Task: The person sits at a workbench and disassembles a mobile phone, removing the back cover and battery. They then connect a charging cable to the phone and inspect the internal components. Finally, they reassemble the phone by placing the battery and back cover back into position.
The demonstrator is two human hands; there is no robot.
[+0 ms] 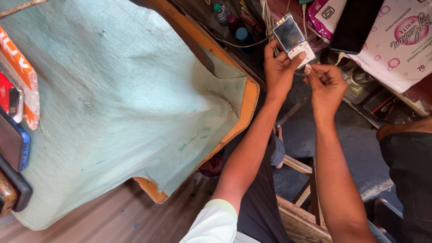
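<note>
A pale green cloth (117, 108) draped over an orange-edged wooden board (249, 104) fills the left and centre of the frame. At upper right lies a white paper pack with pink circles (396, 40). In the upper middle, my left hand (279, 72) is closed around a small white keypad phone with a grey screen (292, 38), thumb on its keys. Just beside it, my right hand (326, 83) pinches a tiny plug end (308, 67) at the phone's bottom edge.
</note>
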